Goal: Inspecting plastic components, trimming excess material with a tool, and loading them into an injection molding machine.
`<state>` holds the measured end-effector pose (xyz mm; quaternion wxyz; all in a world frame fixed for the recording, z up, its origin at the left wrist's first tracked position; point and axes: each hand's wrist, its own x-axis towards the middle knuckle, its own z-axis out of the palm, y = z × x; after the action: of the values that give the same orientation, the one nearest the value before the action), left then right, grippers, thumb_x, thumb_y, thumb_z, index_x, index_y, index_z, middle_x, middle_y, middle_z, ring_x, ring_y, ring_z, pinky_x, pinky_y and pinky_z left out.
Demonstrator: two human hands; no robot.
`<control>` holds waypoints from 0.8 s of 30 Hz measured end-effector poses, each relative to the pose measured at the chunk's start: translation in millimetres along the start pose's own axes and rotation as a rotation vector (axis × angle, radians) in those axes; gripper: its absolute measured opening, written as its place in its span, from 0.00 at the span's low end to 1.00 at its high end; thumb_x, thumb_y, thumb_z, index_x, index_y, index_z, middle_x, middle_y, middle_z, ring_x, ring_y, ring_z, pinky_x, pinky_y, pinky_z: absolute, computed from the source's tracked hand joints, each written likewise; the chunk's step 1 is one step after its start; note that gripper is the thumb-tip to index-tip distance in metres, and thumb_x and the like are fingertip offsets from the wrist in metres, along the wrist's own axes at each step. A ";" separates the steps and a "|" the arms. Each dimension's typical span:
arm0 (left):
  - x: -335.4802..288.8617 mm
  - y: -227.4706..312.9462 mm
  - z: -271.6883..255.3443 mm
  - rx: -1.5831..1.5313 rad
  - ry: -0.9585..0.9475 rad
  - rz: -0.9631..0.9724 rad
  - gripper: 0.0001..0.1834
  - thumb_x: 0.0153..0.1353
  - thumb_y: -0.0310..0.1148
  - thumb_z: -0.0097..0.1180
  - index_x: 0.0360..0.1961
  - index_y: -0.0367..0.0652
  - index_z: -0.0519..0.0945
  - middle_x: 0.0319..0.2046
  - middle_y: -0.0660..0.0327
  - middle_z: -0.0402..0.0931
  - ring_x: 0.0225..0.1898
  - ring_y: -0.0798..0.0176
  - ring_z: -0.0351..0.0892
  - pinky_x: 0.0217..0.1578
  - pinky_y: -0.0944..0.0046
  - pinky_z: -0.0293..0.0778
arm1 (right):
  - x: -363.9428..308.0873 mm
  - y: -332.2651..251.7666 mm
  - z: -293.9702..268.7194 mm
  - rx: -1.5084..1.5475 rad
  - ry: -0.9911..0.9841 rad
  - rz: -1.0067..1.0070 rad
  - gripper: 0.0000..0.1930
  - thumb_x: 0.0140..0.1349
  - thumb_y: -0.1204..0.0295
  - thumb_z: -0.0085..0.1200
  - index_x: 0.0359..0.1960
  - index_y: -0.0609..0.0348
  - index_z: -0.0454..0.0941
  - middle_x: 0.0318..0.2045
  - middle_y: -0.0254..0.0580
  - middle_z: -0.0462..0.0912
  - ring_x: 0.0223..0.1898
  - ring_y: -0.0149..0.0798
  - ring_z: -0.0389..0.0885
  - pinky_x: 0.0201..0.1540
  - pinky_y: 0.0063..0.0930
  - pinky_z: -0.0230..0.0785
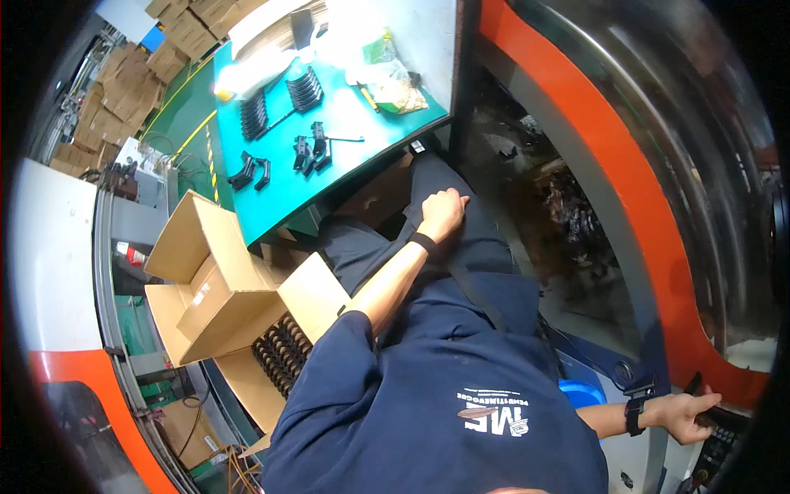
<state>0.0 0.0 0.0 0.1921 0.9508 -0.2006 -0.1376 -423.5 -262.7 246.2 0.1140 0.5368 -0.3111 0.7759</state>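
Observation:
My left hand rests closed on my thigh, its palm turned away, so whatever it may hold is hidden. Far out to the right, my right hand has its fingers curled at a black handle by the lower edge of an orange machine door. Ahead of me, a green-topped table carries curved black plastic parts, some nested in rows. Several loose black parts lie nearer its front edge, apart from both hands.
An open cardboard box stands left of me, with dark parts stacked in a carton below. A clear plastic bag lies on the table's right. A blue bucket is by my right arm. Stacked cartons fill the far left.

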 end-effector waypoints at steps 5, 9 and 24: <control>-15.1 -23.5 -9.9 -0.194 -0.132 0.170 0.20 0.65 0.43 0.50 0.33 0.34 0.81 0.37 0.40 0.80 0.43 0.39 0.81 0.44 0.46 0.75 | 29.4 -7.9 1.6 0.086 0.445 -0.520 0.17 0.62 0.64 0.53 0.28 0.71 0.74 0.27 0.51 0.82 0.25 0.38 0.79 0.27 0.29 0.72; -40.6 -2.7 -40.2 -0.375 -0.471 0.427 0.18 0.63 0.40 0.50 0.37 0.32 0.81 0.36 0.40 0.80 0.42 0.39 0.80 0.42 0.47 0.75 | -35.9 -84.3 37.5 0.679 -0.099 -0.646 0.16 0.65 0.65 0.44 0.37 0.72 0.70 0.25 0.54 0.80 0.23 0.43 0.76 0.26 0.35 0.72; -50.2 -119.8 -120.8 -0.458 0.800 -0.067 0.08 0.60 0.32 0.56 0.30 0.37 0.78 0.31 0.51 0.77 0.36 0.48 0.77 0.40 0.52 0.72 | -319.4 -410.2 213.5 1.237 -1.846 -0.280 0.16 0.59 0.66 0.57 0.45 0.61 0.77 0.40 0.50 0.80 0.45 0.51 0.78 0.50 0.39 0.70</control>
<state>36.0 160.6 66.3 0.4550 0.8682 -0.0443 0.1930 75.8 -21.6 154.4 -0.3606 0.9012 0.2262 0.0818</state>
